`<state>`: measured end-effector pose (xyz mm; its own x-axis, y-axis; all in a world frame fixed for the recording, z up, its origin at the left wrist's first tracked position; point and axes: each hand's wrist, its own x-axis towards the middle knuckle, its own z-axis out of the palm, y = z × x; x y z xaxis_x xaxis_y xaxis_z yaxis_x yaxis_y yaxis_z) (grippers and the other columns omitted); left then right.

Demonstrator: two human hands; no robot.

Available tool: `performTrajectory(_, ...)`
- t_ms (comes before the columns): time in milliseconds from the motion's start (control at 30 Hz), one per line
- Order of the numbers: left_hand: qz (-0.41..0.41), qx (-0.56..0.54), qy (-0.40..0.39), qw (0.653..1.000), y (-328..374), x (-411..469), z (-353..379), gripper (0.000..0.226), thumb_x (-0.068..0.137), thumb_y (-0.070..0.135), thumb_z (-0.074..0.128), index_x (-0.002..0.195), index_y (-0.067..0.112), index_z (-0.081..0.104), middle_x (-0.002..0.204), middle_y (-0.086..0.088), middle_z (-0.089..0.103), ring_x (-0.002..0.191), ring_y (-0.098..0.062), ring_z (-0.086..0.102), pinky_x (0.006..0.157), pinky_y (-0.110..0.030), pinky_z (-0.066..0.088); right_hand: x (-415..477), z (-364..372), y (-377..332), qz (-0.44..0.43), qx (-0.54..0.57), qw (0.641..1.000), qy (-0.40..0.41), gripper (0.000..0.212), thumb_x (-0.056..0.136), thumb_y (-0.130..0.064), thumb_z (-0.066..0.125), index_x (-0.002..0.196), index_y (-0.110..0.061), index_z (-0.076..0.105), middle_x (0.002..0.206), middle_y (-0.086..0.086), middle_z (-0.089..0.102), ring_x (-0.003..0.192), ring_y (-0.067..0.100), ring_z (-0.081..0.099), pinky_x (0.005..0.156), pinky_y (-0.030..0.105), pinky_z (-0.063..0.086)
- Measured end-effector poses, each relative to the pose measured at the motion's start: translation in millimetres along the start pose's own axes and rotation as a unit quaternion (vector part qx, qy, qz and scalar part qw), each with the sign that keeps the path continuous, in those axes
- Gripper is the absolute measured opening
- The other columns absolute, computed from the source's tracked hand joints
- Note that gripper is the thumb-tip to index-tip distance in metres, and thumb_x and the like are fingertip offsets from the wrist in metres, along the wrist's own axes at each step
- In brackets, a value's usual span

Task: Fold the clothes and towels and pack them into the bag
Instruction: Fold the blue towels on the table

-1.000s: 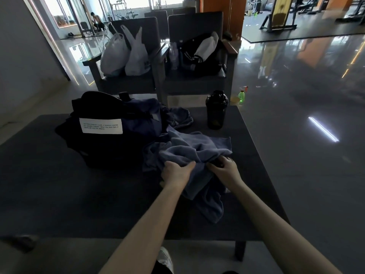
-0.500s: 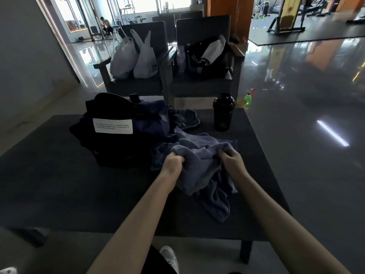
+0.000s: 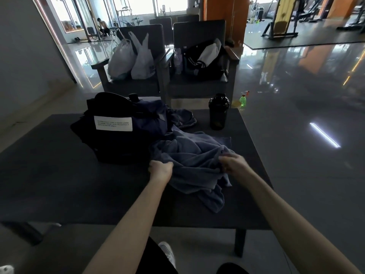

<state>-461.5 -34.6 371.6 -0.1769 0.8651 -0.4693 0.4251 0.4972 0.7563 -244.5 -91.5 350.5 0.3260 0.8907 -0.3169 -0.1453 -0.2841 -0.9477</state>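
A crumpled grey-blue towel (image 3: 194, 161) lies on the dark table (image 3: 59, 175), its lower end trailing toward the front edge. My left hand (image 3: 160, 169) grips its left edge in a fist. My right hand (image 3: 234, 164) pinches a fold on its right side. A black bag (image 3: 118, 139) with a white text label stands just left of the towel. Dark blue clothes (image 3: 156, 119) are heaped on and behind the bag.
A black shaker bottle (image 3: 219, 111) stands at the table's far right. Behind the table are two chairs, one with white plastic bags (image 3: 132, 60), one with a black jacket (image 3: 205, 62). A green bottle (image 3: 243, 99) sits on the glossy floor.
My hands have moved apart along the towel, the left one to the left and the right one to the right, spreading the cloth between them.
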Motion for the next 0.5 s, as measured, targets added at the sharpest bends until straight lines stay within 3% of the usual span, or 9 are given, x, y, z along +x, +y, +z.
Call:
performTrajectory(100, 0.052, 0.124, 0.063, 0.989, -20, -18, 17, 0.081, 0.087, 0.042, 0.063, 0.146, 0.01, 0.018, 0.148, -0.016, 0.025, 0.133, -0.035, 0.032, 0.104, -0.047, 0.035, -2, 8, 20, 0.007, -0.196, 0.98, -0.028, 0.014, 0.083, -0.01, 0.067, 0.097, -0.011, 0.064, 0.091, 0.013, 0.067, 0.081, 0.023, 0.062, 0.071, 0.033, 0.054)
performTrajectory(167, 0.209, 0.245, 0.086, 0.943, -31, -21, 26, 0.074, 0.086, 0.04, 0.062, 0.145, 0.019, 0.022, 0.148, -0.009, 0.026, 0.134, -0.031, 0.03, 0.105, -0.047, 0.033, -2, 12, 26, 0.011, -0.281, 0.959, -0.015, 0.01, 0.083, -0.02, 0.067, 0.091, -0.018, 0.061, 0.086, 0.004, 0.064, 0.084, 0.021, 0.062, 0.069, 0.03, 0.051)
performTrajectory(233, 0.367, 0.344, 0.021, 0.864, -33, -21, 35, 0.066, 0.087, 0.035, 0.059, 0.145, 0.024, 0.029, 0.146, -0.001, 0.035, 0.135, -0.023, 0.029, 0.108, -0.039, 0.027, -1, 16, 28, 0.004, -0.27, 0.963, 0.008, 0.008, 0.084, -0.024, 0.065, 0.089, -0.018, 0.063, 0.089, 0.007, 0.065, 0.085, 0.023, 0.062, 0.068, 0.03, 0.051)
performTrajectory(300, 0.43, 0.392, -0.034, 0.812, -30, -24, 42, 0.058, 0.089, 0.03, 0.056, 0.143, 0.027, 0.037, 0.138, 0.0, 0.048, 0.131, -0.02, 0.035, 0.107, -0.034, 0.022, 1, 17, 27, -0.003, -0.231, 0.972, 0.032, 0.006, 0.085, -0.023, 0.063, 0.087, -0.017, 0.065, 0.091, 0.01, 0.066, 0.086, 0.025, 0.063, 0.074, 0.035, 0.054)
performTrajectory(400, 0.464, 0.445, -0.036, 0.765, -23, -23, 38, 0.035, 0.092, 0.019, 0.051, 0.126, 0.024, 0.059, 0.123, 0.0, 0.058, 0.116, -0.023, 0.044, 0.098, -0.035, 0.029, 4, 11, 23, -0.022, -0.184, 0.98, 0.07, 0.01, 0.087, -0.019, 0.056, 0.09, -0.016, 0.066, 0.092, 0.011, 0.066, 0.087, 0.026, 0.062, 0.076, 0.037, 0.052)
performTrajectory(500, 0.478, 0.442, -0.027, 0.759, -21, -17, 16, 0.024, 0.091, 0.013, 0.05, 0.109, 0.02, 0.066, 0.113, 0.002, 0.059, 0.11, -0.022, 0.047, 0.092, -0.033, 0.031, 8, -1, 19, -0.056, -0.093, 0.988, 0.111, 0.017, 0.086, -0.017, 0.048, 0.09, -0.018, 0.064, 0.093, 0.013, 0.066, 0.087, 0.027, 0.061, 0.069, 0.033, 0.049)
